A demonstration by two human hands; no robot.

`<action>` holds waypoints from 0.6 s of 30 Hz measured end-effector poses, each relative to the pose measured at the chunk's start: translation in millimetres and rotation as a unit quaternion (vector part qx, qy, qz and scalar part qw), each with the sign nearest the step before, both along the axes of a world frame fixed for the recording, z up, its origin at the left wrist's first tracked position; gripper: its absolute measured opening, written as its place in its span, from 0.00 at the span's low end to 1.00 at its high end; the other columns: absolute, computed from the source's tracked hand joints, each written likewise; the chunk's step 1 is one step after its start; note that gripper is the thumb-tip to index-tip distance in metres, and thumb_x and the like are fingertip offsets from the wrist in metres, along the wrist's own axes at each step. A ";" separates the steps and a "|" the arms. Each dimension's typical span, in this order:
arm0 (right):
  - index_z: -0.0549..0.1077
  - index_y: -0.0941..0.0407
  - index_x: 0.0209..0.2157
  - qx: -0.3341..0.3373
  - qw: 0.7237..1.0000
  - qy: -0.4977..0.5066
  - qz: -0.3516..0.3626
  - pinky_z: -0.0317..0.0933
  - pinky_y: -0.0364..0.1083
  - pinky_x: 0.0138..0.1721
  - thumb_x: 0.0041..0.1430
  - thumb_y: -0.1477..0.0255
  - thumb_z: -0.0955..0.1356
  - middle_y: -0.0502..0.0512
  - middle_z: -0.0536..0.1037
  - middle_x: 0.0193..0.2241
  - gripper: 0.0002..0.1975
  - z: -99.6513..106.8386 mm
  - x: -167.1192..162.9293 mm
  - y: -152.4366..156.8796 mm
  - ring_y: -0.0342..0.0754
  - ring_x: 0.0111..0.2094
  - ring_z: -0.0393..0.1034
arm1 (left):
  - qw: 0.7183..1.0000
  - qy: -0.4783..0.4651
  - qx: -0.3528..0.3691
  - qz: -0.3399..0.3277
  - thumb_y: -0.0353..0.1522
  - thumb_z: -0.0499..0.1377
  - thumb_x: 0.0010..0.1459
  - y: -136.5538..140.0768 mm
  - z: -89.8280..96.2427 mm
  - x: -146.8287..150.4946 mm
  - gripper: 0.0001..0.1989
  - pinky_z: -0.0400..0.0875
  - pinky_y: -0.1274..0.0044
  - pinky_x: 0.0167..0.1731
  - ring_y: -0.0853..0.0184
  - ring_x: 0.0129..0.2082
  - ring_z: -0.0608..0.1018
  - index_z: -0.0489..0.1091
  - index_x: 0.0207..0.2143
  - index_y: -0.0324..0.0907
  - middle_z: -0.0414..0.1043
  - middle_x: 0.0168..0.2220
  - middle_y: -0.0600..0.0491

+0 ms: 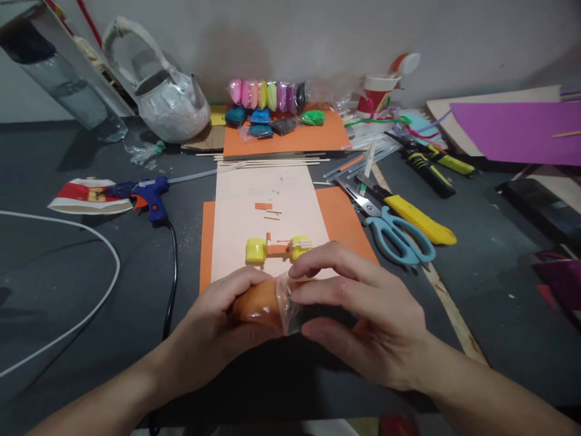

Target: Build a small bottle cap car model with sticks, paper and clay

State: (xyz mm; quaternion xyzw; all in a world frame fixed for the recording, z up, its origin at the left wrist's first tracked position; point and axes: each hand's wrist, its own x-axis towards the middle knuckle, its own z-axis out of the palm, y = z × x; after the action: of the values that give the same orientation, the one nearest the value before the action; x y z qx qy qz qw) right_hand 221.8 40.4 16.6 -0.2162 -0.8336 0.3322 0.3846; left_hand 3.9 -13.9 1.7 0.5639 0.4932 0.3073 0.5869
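Observation:
My left hand point(236, 312) is wrapped round a packet of orange modelling clay point(258, 304) in clear plastic. The packet's loose plastic end point(289, 306) points right. Beside that end is my right hand point(358, 309), thumb and fingers apart; its fingertips are at the plastic, and I cannot tell whether they touch it. Just beyond the hands, a small model with yellow blocks point(256, 250) and orange strips point(278, 249) stands on a pale sheet point(245, 194). The right fingers partly cover its right end.
Blue-handled scissors point(399, 239) and a yellow cutter point(420, 219) lie to the right, with pliers point(429, 172) behind. At left are a blue glue gun point(154, 197), its cord, and a silver kettle point(170, 106). Several clay packets point(272, 97) sit at the back on orange sheets point(240, 144).

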 end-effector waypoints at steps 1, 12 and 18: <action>0.77 0.60 0.38 0.008 1.000 -0.006 0.003 0.69 0.44 0.47 0.62 0.70 0.72 0.60 0.76 0.42 0.07 -0.2 -0.5 -0.2 0.46 0.45 0.72 | 1.000 0.003 0.001 0.008 0.34 0.65 0.59 0.3 0.0 0.0 0.10 0.66 0.82 0.34 0.72 0.34 0.72 0.72 0.43 0.50 0.72 0.36 0.60; 0.76 0.60 0.36 0.027 1.000 -0.006 0.009 0.66 0.47 0.48 0.59 0.82 0.71 0.57 0.76 0.39 0.04 -1.4 -3.7 -1.3 0.45 0.43 0.70 | 0.998 0.020 0.052 0.023 0.38 0.63 0.61 -1.0 0.3 0.7 0.15 0.69 0.79 0.44 0.66 0.46 0.76 0.70 0.51 0.50 0.75 0.48 0.55; 0.74 0.59 0.36 0.020 1.000 0.002 0.009 0.66 0.47 0.43 0.63 0.79 0.69 0.55 0.77 0.35 0.02 -5.2 -5.4 -4.2 0.44 0.38 0.69 | 0.980 0.146 0.134 0.036 0.37 0.60 0.63 -3.5 1.4 5.5 0.10 0.69 0.76 0.37 0.67 0.36 0.76 0.69 0.44 0.44 0.76 0.40 0.53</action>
State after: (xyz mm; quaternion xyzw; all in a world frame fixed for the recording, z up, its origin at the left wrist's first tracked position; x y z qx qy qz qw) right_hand 216.5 36.2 11.4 -0.1999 -0.8413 0.3195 0.3876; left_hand 9.4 -17.4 3.1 0.6582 0.5475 0.3061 0.4164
